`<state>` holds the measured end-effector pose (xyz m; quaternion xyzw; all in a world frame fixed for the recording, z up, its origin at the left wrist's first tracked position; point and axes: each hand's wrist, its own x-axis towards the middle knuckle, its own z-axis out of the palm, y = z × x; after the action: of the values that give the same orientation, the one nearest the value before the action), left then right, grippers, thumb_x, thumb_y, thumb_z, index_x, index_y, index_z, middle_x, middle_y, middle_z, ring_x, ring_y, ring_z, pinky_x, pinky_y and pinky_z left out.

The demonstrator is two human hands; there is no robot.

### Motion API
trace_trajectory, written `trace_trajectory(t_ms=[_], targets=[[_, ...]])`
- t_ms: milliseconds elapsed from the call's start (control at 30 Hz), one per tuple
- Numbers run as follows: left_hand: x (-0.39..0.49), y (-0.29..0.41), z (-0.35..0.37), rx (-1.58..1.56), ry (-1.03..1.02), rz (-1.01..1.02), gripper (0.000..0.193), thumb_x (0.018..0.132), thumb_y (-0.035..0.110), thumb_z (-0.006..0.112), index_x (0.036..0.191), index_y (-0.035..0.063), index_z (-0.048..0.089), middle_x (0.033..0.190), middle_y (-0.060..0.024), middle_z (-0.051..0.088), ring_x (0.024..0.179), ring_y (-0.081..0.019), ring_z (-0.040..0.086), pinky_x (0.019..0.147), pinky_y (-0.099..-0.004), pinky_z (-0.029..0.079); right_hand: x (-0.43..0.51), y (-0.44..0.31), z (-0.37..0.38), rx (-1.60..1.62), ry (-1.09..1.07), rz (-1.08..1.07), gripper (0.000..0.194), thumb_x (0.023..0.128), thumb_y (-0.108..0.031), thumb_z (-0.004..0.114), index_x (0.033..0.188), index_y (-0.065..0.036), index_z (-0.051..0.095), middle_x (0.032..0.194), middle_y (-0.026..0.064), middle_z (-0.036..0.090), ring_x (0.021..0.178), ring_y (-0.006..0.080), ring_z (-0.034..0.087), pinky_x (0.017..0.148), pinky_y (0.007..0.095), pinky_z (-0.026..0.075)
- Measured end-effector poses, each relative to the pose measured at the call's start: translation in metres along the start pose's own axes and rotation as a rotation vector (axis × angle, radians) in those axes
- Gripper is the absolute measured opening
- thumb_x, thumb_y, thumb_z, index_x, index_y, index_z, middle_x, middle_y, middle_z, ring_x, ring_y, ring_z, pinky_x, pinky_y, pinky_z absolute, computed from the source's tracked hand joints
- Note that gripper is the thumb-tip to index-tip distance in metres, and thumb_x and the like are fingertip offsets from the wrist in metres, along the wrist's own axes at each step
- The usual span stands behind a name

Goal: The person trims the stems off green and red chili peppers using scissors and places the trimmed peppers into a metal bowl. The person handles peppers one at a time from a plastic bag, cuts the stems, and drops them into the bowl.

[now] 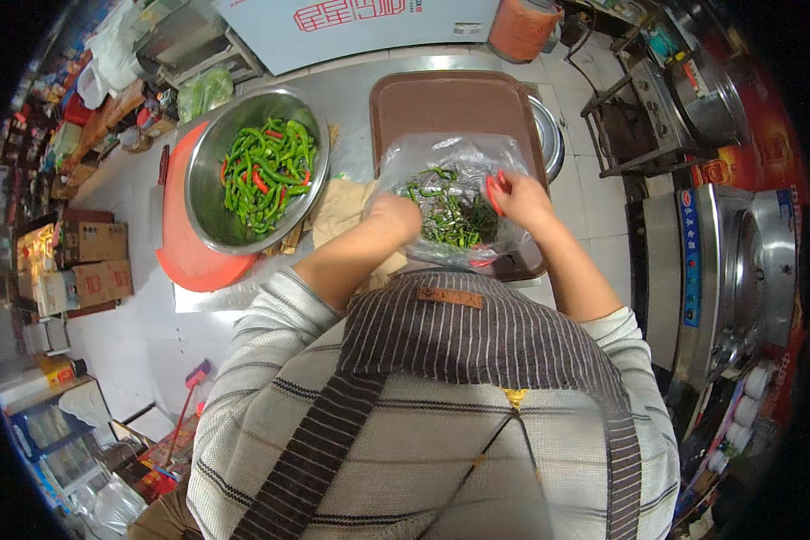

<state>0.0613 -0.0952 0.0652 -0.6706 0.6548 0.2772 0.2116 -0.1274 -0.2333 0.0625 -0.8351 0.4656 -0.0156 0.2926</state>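
Note:
A clear plastic bag lies spread open on a brown tray before me. Green pepper pieces and stems are inside it. My right hand, at the bag's right side, grips a red handle that looks like that of scissors; no blade can be made out. My left hand is blurred over the bag's left edge, with its fingers hidden. To the left, a steel bowl holds many green peppers with some red ones among them.
The bowl rests partly on a red cutting board, with a cleaver at its left edge. A beige cloth lies between bowl and tray. A steel lid or pan shows beyond the tray's right edge. Cooking equipment stands farther right.

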Motion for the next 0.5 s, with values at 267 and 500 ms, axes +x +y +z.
trace_trajectory(t_ms=[267, 500], targets=[[-0.008, -0.036, -0.012, -0.096, 0.092, -0.316, 0.028, 0.085, 0.018, 0.053, 0.106, 0.0067, 0.067, 0.109, -0.0153, 0.066, 0.101, -0.0328, 0.063, 0.084, -0.0416, 0.050, 0.004, 0.004, -0.012, 0.129, -0.012, -0.090, 0.044, 0.078, -0.041, 0.072, 0.091, 0.001, 0.065, 0.083, 0.0207, 0.066, 0.076, 0.0342, 0.063, 0.070, 0.0390, 0.048], [0.033, -0.031, 0.007, -0.310, 0.413, -0.291, 0.019, 0.084, 0.020, 0.060, 0.099, 0.0072, 0.063, 0.103, -0.0144, 0.064, 0.098, -0.0333, 0.061, 0.082, -0.0439, 0.048, -0.025, 0.017, 0.022, 0.172, -0.209, -0.050, 0.032, 0.076, -0.034, 0.068, 0.089, -0.005, 0.066, 0.087, 0.0183, 0.066, 0.083, 0.0360, 0.063, 0.073, 0.0438, 0.049]])
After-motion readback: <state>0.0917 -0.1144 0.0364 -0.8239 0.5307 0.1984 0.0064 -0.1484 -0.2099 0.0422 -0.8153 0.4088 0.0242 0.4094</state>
